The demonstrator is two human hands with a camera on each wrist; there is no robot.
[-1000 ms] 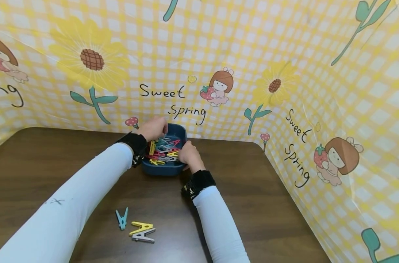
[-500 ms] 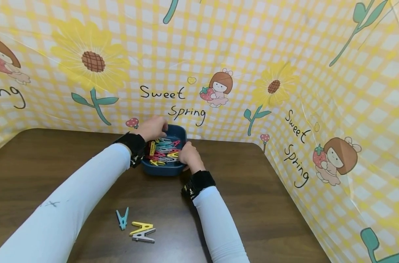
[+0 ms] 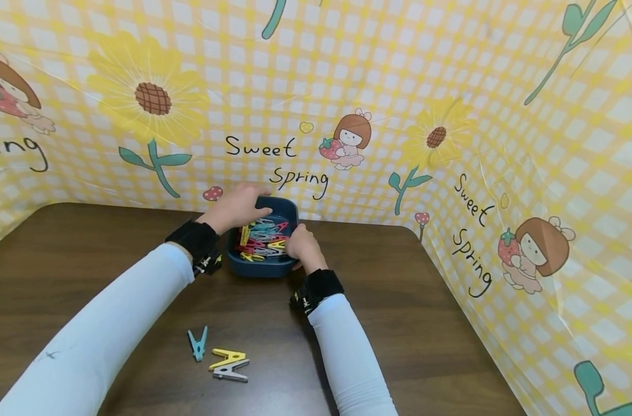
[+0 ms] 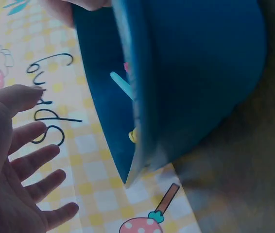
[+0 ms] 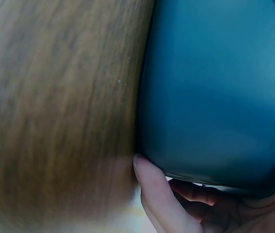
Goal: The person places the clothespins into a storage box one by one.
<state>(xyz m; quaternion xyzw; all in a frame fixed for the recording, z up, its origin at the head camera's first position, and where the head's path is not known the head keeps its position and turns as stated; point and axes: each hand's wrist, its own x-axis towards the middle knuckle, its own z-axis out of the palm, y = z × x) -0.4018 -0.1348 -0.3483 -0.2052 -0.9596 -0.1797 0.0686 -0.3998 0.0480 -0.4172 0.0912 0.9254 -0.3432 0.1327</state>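
A dark blue bowl (image 3: 258, 267) full of coloured clothespins (image 3: 263, 238) stands at the back of the brown table. My left hand (image 3: 236, 205) hovers over the bowl's far-left rim; the left wrist view shows that hand (image 4: 16, 165) with spread, straight fingers, apart from the bowl (image 4: 200, 73) and holding nothing. My right hand (image 3: 302, 245) grips the bowl's right side. In the right wrist view its thumb (image 5: 152, 189) presses the outer wall of the bowl (image 5: 215, 97) while the fingers curl at the rim.
A teal clothespin (image 3: 198, 343), a yellow one (image 3: 226, 358) and a grey one (image 3: 231, 372) lie loose on the table (image 3: 399, 300) near my left forearm. A yellow checked sheet (image 3: 347, 69) walls off the back and right.
My left wrist has drawn back a little toward me and to the left, the hand staying over the bowl's far rim. The right hand has kept its hold on the bowl.
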